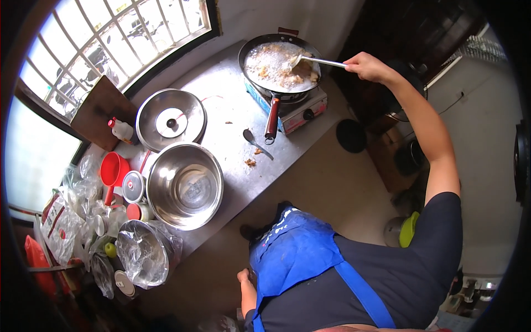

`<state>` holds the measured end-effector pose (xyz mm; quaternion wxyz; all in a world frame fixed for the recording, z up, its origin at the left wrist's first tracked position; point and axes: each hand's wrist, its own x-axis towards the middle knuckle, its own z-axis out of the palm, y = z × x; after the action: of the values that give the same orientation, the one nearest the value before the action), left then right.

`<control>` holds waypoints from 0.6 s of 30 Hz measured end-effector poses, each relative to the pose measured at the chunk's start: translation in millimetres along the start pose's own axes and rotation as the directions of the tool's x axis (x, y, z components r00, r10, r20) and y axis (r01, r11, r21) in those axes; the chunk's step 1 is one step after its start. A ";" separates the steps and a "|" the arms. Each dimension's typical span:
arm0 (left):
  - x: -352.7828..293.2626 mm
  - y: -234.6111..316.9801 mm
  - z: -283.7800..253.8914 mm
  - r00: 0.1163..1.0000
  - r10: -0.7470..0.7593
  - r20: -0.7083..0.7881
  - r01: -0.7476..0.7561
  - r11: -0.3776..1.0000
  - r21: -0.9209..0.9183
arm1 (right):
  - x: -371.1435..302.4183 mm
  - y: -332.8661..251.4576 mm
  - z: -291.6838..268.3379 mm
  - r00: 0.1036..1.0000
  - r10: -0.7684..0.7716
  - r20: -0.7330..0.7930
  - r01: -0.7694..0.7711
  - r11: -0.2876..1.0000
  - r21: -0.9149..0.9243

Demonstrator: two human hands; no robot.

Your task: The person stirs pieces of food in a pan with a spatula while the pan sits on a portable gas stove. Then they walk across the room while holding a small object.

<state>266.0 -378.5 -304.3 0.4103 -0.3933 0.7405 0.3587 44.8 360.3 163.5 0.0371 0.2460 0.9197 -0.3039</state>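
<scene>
A dark wok [241, 62] full of bubbling oil and brown frying pieces [271, 71] sits on a portable gas stove [307, 110]. From its right side my right hand [365, 67] reaches over, arm stretched out, closed on the pale handle of a long cooking utensil [326, 62]. The utensil's head is down among the food, so its exact shape cannot be made out. The wok's red-brown handle [272, 117] points toward me, with nothing gripping it. My left hand [244, 275] hangs low beside my blue apron, away from the worktop; its fingers are mostly hidden.
On the metal worktop [232, 182] lie a dark spoon [255, 141] and brown crumbs [250, 162]. A steel bowl [185, 185], a lid with a black knob [171, 123], a red dipper [113, 169] and plastic bags [66, 227] crowd the left. A barred window [116, 44] stands behind.
</scene>
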 end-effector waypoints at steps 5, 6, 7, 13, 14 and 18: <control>-2.9 -7.7 0.5 0.999 -0.003 -0.045 -0.001 0.997 -0.082 | -36.0 -59.0 -9.1 0.983 0.179 0.040 -0.182 0.979 0.089; -5.1 -6.7 0.3 0.998 0.020 -0.057 -0.027 0.992 -0.122 | -40.0 -64.2 -6.6 0.979 0.198 0.051 -0.203 0.971 0.127; -5.1 0.4 0.5 0.998 0.026 -0.054 -0.032 0.993 -0.113 | -39.3 -61.3 -3.7 0.977 0.192 0.088 -0.205 0.964 0.167; 52.2 -16.8 8.8 0.959 0.149 -0.239 -0.144 0.989 0.039 | -14.9 -50.0 56.8 0.988 -0.147 -0.037 0.139 0.976 -0.165; 57.4 -18.3 8.0 0.972 0.093 -0.217 -0.090 0.996 0.026 | -16.8 -53.6 59.0 0.989 -0.142 -0.030 0.131 0.960 -0.246; 55.9 -6.2 3.1 0.973 0.051 -0.226 -0.026 0.993 0.112 | -26.9 -33.9 43.2 0.996 -0.079 -0.038 0.064 0.949 -0.309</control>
<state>252.6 -394.6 -356.6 0.3363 -0.3947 0.8085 0.2782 48.7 300.3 152.6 0.0411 0.2112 0.9647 -0.1522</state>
